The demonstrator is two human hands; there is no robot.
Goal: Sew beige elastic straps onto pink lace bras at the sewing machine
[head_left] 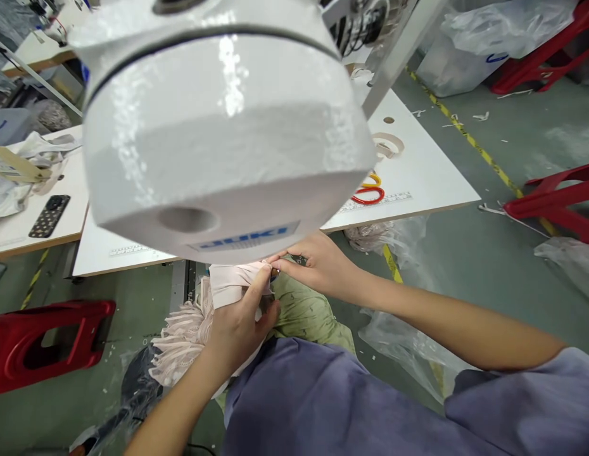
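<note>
A white sewing machine head [228, 145] marked JUKI fills the upper middle and hides what lies under it. Just below its front end, my left hand [242, 323] is closed on a pale pink fabric piece [227, 284], thumb on top. My right hand [323, 269] meets it from the right, thumb and forefinger pinched together at the fabric's edge. Whatever sits in that pinch is too small and covered to make out. A bunch of pale pink strips [180, 339] hangs beside my left wrist, above my lap.
Scissors with red and yellow handles [369, 195] lie on the white table [432, 171] at the right, near a beige fabric loop [392, 145]. A phone [50, 215] rests on the left table. Red stools [52, 342] and plastic bags [418, 348] stand or lie on the floor.
</note>
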